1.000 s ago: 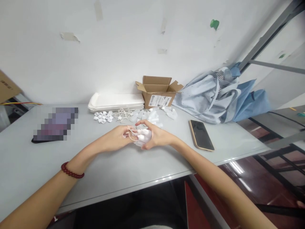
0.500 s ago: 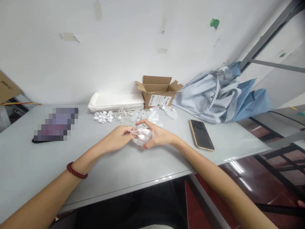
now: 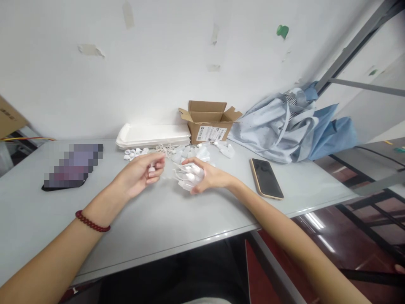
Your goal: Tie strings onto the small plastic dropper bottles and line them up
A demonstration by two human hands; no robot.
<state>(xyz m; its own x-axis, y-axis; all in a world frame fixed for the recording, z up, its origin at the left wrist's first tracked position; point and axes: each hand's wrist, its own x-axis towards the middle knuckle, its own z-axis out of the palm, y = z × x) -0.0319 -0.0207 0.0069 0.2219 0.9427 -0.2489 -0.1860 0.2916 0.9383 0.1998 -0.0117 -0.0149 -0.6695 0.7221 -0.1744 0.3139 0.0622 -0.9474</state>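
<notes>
R hand [image 3: 207, 177] sits over the desk [image 3: 158, 219] near its middle, palm up, fingers curled round a bunch of small white plastic pieces [image 3: 189, 175] w/ thin cords sticking out toward the left. It's gripping that bunch; the pieces lie in the palm and against the fingertips, just above the desk surface.

L hand [image 3: 141, 173] is just left of it, apart from the bunch, fingers loosely bent inward, thumb on top. Can't tell if anything small is pinched in it; looks empty, half-closed. A dark red bead bracelet [image 3: 91, 221] is on the L wrist.

Behind both hands, toward the wall: a scatter of more white pieces and cords [image 3: 177, 152] lying loose on the desk, w/ a little cluster of white caps [image 3: 134, 153] at its left end. Behind those a stack of flat white trays [image 3: 152, 136], and right of it an open cardboard box [image 3: 207, 122] w/ a label on the front. Right of the box, a heap of pale blue cloth [image 3: 291, 126]. A phone [image 3: 265, 178] lies face up, screen dark, right of the R hand, near the desk edge. Far left on the desk, a blurred-out dark item [image 3: 71, 166].
</notes>
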